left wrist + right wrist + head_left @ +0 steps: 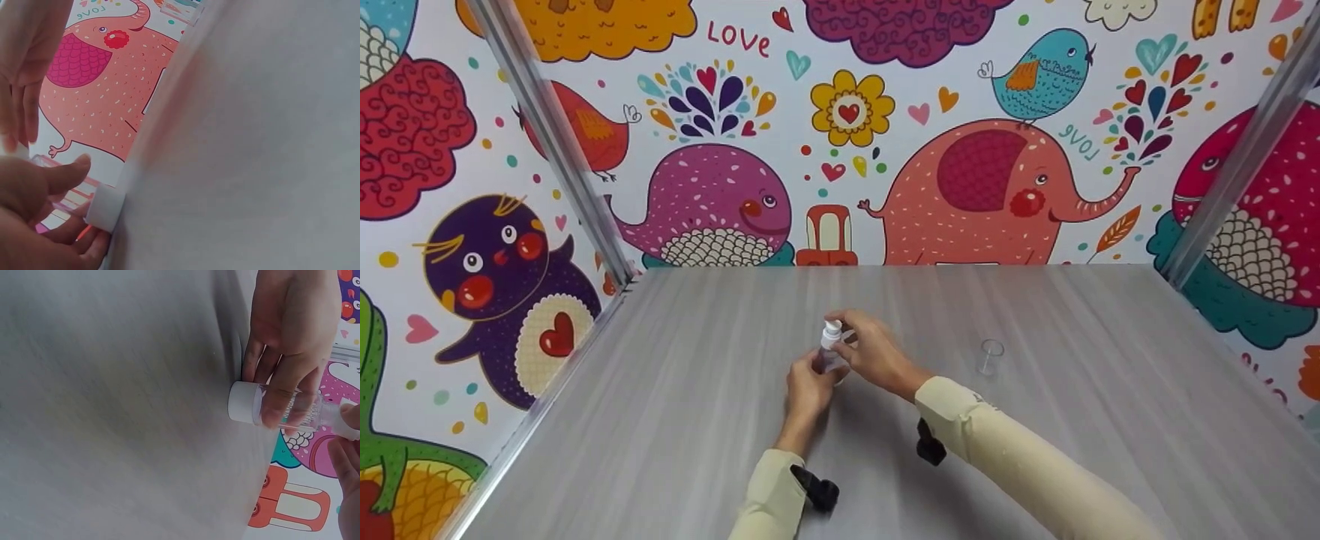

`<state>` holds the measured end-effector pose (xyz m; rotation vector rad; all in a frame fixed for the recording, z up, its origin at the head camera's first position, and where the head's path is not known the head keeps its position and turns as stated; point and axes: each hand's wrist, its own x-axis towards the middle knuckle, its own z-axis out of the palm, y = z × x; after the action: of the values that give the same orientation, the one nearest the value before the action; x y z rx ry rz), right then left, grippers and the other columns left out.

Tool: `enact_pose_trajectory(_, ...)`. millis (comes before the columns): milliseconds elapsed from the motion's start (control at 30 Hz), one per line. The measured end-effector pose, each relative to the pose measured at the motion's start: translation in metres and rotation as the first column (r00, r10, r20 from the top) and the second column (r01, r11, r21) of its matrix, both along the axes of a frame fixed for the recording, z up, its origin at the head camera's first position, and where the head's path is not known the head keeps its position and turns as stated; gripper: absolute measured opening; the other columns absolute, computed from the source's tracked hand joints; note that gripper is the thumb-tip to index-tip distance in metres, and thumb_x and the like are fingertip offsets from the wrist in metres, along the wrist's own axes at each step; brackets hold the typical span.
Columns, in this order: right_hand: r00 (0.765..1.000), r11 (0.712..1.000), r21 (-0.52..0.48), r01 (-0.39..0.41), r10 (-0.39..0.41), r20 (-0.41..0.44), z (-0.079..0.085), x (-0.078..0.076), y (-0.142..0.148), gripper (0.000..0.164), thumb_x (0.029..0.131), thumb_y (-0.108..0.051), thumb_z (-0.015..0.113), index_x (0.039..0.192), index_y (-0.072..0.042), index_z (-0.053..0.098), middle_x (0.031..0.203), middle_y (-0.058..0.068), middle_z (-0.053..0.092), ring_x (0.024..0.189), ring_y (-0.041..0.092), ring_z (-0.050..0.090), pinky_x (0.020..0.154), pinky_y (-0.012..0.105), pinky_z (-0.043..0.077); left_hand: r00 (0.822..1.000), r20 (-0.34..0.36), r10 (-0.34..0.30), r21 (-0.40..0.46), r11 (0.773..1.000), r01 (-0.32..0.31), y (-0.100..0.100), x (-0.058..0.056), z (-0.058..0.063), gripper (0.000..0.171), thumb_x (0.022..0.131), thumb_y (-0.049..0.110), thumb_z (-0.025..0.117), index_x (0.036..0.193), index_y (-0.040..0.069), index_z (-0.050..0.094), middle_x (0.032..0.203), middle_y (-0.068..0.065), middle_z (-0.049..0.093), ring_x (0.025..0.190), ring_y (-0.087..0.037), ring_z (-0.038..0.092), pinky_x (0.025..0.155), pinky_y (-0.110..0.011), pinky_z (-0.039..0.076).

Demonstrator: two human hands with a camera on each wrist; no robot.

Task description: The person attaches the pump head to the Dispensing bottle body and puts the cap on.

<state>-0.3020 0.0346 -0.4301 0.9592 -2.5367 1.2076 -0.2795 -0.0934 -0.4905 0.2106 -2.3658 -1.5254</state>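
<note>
A small clear pump bottle [830, 358] stands near the middle of the table, with a white pump top [832, 331]. My left hand [807, 390] grips its transparent body low down, fingers on one side and thumb on the other. At the top, my right hand [877, 356] pinches the white pump part between thumb and fingers. The right wrist view shows the bottle's white base [244, 402] against the tabletop and its see-through body [310, 417] behind the left fingers. In the left wrist view the white base [106, 208] shows beyond the left hand [34, 208].
A clear, cup-shaped cap [991, 358] is on the grey wood-grain table [697, 322], to the right of the bottle. Walls printed with cartoon animals [967, 195] enclose the back and sides, with metal posts [551, 142] at the corners.
</note>
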Motion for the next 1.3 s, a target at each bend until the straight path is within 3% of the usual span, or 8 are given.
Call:
enact_pose_trajectory(267,1.0,0.999,-0.034,-0.006,0.005,-0.014,-0.006,-0.001,0.0,0.045,0.09,0.001,0.07,0.133,-0.006,0.061,0.122,0.015,0.066,0.11,0.026,0.066,0.091,0.04,0.057,1.0,-0.019,-0.011,-0.002,1.0,0.011,0.0,0.0,-0.001,0.018,0.076,0.007,0.081,0.083,0.0,0.067,0.067,0.001,0.049,0.063,-0.014,0.043,0.06,-0.029,0.036)
enact_pose_trajectory(500,1.0,0.999,-0.043,-0.007,0.006,-0.029,-0.009,-0.001,-0.001,0.044,0.089,0.003,0.07,0.132,-0.004,0.063,0.121,0.016,0.066,0.106,0.029,0.067,0.089,0.043,0.057,1.0,0.007,-0.008,-0.019,1.0,0.008,-0.001,0.0,-0.002,0.018,0.078,0.009,0.08,0.092,0.002,0.071,0.086,-0.011,0.071,0.076,-0.017,0.057,0.07,-0.033,0.047)
enact_pose_trajectory(933,1.0,0.998,-0.06,0.026,-0.027,-0.011,-0.011,-0.001,-0.003,0.043,0.087,0.0,0.074,0.128,-0.005,0.064,0.119,0.013,0.066,0.105,0.025,0.068,0.089,0.04,0.057,1.0,0.011,0.002,-0.034,0.999,-0.002,0.0,0.0,-0.002,0.017,0.078,0.009,0.079,0.093,0.004,0.072,0.085,-0.011,0.069,0.076,-0.018,0.056,0.07,-0.034,0.047)
enact_pose_trajectory(1300,0.982,0.99,-0.06,0.13,-0.12,0.144,-0.012,-0.002,-0.007,0.036,0.086,-0.009,0.077,0.12,-0.005,0.067,0.109,0.01,0.066,0.099,0.021,0.065,0.091,0.038,0.056,1.0,0.013,-0.005,-0.034,0.999,0.005,0.0,0.003,0.0,0.016,0.079,0.004,0.075,0.095,0.006,0.072,0.08,-0.008,0.067,0.073,-0.018,0.053,0.067,-0.033,0.044)
